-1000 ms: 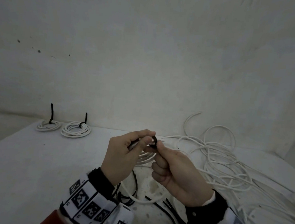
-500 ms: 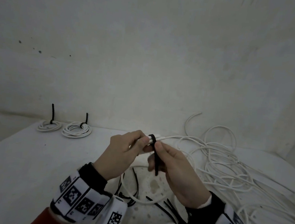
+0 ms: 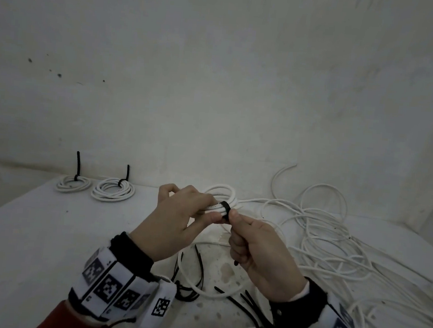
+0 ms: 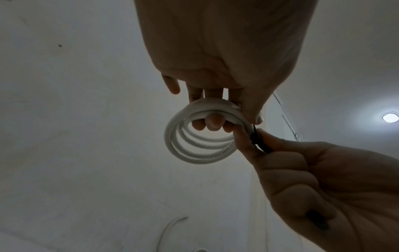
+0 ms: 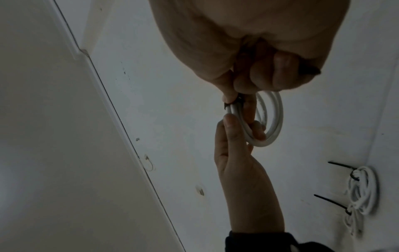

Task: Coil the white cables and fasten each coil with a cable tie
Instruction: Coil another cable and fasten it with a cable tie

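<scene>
My left hand holds a small coil of white cable above the table, fingers through the loop and thumb below. A black cable tie is wrapped round the coil's strands just right of the left thumb. My right hand pinches the tie at the coil and has its tail inside the fist; the tail's tip pokes out below. In the left wrist view the coil hangs from my fingers. In the right wrist view the tie sits at my right fingertips.
Two tied coils lie at the back left by the wall, tie tails upright. A tangle of loose white cable covers the table's right side. Spare black ties and a loose cable loop lie under my hands.
The tie's tail hung free below the coil half a second ago; now my right hand has closed round it. The coil has tilted up so its ring shows beyond my left hand.
</scene>
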{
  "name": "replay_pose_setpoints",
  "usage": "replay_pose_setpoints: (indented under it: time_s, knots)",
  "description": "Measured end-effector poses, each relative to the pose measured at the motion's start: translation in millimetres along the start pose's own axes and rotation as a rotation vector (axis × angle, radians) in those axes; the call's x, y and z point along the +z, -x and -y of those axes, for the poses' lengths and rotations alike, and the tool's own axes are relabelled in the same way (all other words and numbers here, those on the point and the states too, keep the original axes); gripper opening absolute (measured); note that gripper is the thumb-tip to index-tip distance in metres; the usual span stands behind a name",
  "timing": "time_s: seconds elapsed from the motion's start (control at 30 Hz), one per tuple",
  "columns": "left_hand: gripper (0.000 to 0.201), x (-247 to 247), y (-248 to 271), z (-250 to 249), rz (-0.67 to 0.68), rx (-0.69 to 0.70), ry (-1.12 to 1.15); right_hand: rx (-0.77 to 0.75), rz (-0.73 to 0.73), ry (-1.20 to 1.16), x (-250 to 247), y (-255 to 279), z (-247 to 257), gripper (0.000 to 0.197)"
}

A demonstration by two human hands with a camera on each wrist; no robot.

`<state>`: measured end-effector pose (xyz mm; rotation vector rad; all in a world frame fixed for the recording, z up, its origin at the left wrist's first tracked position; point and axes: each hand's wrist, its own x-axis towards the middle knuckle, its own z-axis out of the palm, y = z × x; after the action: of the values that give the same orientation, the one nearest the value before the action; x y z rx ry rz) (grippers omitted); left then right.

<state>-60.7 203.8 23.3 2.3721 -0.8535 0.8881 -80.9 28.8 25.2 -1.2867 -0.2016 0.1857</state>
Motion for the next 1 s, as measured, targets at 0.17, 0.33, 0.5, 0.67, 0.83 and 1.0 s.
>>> replay_pose_setpoints:
  time_s: [0.17, 0.33, 0.5, 0.67, 0.83, 1.0]
  knots:
    - [0.039, 2.5, -1.3, 7.4, -0.025, 0.059, -0.039, -0.003, 0.003, 0.083, 0.6, -0.2, 0.1, 0.035]
    - [0.032, 7.9, -4.2, -1.1, 0.013, -0.275, 0.491, -0.010, -0.050, 0.330, -7.5, 1.8, 16.6, 0.051]
    - [0.045, 7.0, -11.0, -5.0, -0.133, -0.701, 1.037, -0.071, -0.143, 0.391, -18.7, -6.1, 20.4, 0.012]
    - [0.050, 9.0, -13.6, 8.1, -0.143, -0.854, 1.310, -0.020, 0.042, 0.383, 0.0, -23.1, 6.1, 0.027]
    - [0.031, 12.1, -8.6, 48.5, -0.171, -1.105, 1.161, 0.059, -0.029, 0.349, 17.6, -74.9, -10.9, 0.029]
    - [0.013, 25.4, 4.4, 103.1, -0.133, -1.221, 1.005, 0.224, -0.143, 0.262, 37.4, -149.0, -47.2, 0.032]
